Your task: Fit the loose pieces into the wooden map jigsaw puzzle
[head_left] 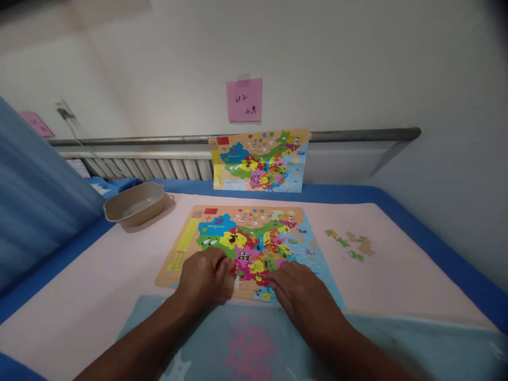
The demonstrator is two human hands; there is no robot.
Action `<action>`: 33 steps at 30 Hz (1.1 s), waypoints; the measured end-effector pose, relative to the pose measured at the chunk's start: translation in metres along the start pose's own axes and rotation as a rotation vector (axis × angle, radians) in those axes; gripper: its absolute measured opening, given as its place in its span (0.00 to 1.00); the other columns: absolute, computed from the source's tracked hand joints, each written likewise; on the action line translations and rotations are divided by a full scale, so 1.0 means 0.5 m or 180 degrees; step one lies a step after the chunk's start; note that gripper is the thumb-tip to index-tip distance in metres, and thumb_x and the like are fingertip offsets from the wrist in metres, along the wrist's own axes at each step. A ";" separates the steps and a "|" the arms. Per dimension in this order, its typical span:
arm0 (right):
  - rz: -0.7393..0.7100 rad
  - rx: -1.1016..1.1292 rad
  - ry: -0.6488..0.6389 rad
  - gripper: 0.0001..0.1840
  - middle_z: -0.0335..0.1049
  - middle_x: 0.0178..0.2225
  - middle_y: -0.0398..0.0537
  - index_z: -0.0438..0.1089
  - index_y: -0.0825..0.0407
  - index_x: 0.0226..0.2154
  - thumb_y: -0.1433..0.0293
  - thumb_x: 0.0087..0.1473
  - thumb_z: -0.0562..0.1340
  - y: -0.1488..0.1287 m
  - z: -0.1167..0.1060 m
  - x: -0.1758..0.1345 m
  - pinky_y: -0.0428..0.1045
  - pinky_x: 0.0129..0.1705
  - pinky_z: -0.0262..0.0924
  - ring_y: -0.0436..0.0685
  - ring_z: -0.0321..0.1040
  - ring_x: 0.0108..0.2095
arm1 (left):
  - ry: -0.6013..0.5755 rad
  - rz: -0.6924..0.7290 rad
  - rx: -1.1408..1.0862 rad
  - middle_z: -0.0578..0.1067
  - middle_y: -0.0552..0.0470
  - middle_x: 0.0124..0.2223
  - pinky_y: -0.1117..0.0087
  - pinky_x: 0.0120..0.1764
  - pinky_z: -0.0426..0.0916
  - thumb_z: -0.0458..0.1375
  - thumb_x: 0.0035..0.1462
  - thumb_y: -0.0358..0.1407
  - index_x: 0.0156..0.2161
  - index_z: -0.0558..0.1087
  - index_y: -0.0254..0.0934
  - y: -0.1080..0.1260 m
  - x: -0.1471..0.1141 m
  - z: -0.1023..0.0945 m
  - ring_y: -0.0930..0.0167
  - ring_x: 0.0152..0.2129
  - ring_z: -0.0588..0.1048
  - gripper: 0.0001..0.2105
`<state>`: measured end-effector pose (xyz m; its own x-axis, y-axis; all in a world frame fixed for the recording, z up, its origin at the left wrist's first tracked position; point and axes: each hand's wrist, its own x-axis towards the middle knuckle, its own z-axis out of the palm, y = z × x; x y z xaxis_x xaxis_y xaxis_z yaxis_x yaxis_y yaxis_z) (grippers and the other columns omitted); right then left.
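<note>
A colourful map puzzle board (pixel 186 264) lies flat on the pink surface, most of its map filled with bright pieces. My left hand (pixel 204 275) rests at its lower left part, fingers curled in and closed beside the magenta region; anything inside them is hidden. At the lower middle of the board, my right hand (pixel 296 283) has its fingers bent together, tips touching near a small red piece (pixel 262 278). Whether they grip that piece does not show. To the right of the board lie several loose puzzle pieces (pixel 363 244), some green, some turned tan side up.
A printed map sheet (pixel 260 164) stands upright against the wall rail (pixel 357 135). The beige basin (pixel 137 203) sits at the back left, near a blue curtain (pixel 43 196). A pink note (pixel 244 100) hangs on the wall. Bluish clear covering (pixel 206 338) spans the near edge.
</note>
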<state>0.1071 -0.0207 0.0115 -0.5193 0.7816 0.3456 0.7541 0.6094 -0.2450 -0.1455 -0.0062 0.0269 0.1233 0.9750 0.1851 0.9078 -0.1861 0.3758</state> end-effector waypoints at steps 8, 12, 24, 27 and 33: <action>0.0135 0.0017 -0.0076 0.12 0.76 0.34 0.48 0.74 0.49 0.35 0.72 0.68 0.57 0.001 0.003 -0.004 0.52 0.39 0.60 0.58 0.71 0.35 | -0.0069 -0.0604 -0.0004 0.80 0.49 0.35 0.65 0.35 0.56 0.52 0.64 0.37 0.34 0.76 0.38 -0.015 0.023 -0.019 0.64 0.34 0.75 0.12; 0.0103 -0.0034 -0.0140 0.11 0.76 0.33 0.48 0.75 0.50 0.35 0.73 0.67 0.59 -0.004 0.009 -0.005 0.52 0.39 0.61 0.58 0.71 0.35 | -0.0140 -0.0652 0.0069 0.81 0.49 0.36 0.65 0.34 0.56 0.51 0.64 0.37 0.35 0.77 0.38 -0.021 0.026 -0.022 0.64 0.34 0.76 0.12; -0.0027 -0.0002 -0.0162 0.15 0.75 0.31 0.46 0.72 0.49 0.31 0.72 0.69 0.56 -0.003 0.006 -0.004 0.52 0.37 0.58 0.57 0.68 0.32 | -0.0706 -0.0314 0.0090 0.79 0.51 0.31 0.66 0.32 0.54 0.56 0.57 0.35 0.29 0.75 0.38 -0.043 0.030 -0.046 0.67 0.30 0.73 0.08; -0.0113 -0.0032 -0.0158 0.13 0.75 0.31 0.46 0.73 0.49 0.32 0.72 0.68 0.57 -0.002 0.013 -0.007 0.52 0.38 0.58 0.57 0.69 0.33 | -0.0796 -0.0054 -0.0056 0.76 0.53 0.27 0.67 0.31 0.52 0.56 0.54 0.33 0.26 0.72 0.37 -0.036 0.024 -0.045 0.70 0.26 0.70 0.07; -0.0049 -0.0113 -0.0352 0.08 0.78 0.34 0.46 0.74 0.49 0.34 0.72 0.65 0.61 -0.006 0.013 -0.010 0.52 0.43 0.60 0.58 0.72 0.37 | -0.1068 0.0557 -0.0551 0.79 0.55 0.34 0.70 0.37 0.61 0.53 0.60 0.32 0.35 0.76 0.39 -0.025 0.015 -0.041 0.72 0.33 0.75 0.09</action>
<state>0.1051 -0.0255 0.0047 -0.5706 0.7833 0.2465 0.7585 0.6178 -0.2075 -0.1643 0.0008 0.0421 0.4194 0.9071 -0.0358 0.7844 -0.3423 0.5173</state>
